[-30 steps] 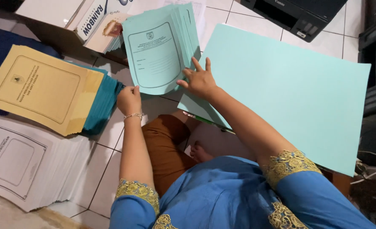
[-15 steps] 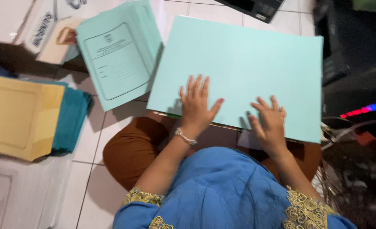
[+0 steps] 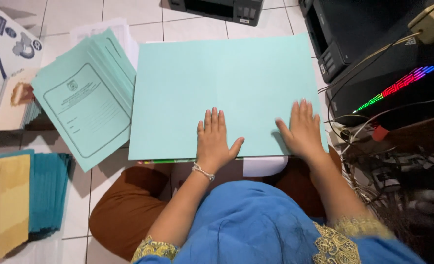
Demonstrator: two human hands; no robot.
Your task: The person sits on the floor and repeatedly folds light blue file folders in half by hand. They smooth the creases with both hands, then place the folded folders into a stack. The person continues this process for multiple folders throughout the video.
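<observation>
Both grips (image 3: 216,139) (image 3: 302,129) flat on smooth rect. mint card sheet (image 3: 222,83)

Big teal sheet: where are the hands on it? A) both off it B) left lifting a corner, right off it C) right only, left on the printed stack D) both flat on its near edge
D: the left hand and the right hand both lie palm down, fingers spread, on the near part of the teal sheet.
</observation>
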